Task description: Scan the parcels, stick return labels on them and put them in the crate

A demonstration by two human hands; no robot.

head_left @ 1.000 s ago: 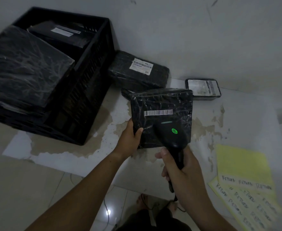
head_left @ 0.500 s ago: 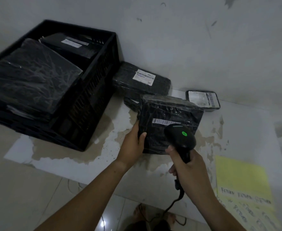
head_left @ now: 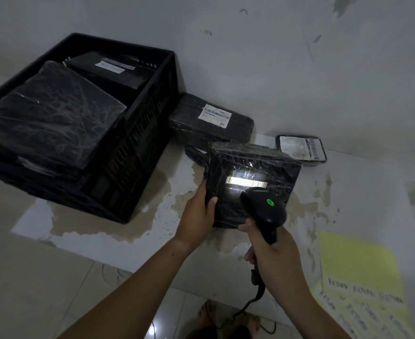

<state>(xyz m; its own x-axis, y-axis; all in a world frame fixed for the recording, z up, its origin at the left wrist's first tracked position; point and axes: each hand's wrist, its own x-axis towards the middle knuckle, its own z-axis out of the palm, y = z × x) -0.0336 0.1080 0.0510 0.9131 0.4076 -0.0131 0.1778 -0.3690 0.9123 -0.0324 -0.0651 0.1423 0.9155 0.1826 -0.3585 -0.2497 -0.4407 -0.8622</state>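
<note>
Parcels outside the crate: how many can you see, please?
4: the held parcel in the left hand, the labelled parcel against the wall, the small parcel at right, and a dark parcel partly hidden behind the held one.

We see a white surface (head_left: 360,196), blotched with brown stains, set against the wall. On it stand a black crate (head_left: 137,152) at the left, a wrapped black parcel (head_left: 189,121) just beside it, a small labelled packet (head_left: 300,149) further right, and yellow label sheets (head_left: 358,265) marked RETURN at the near right.
</note>
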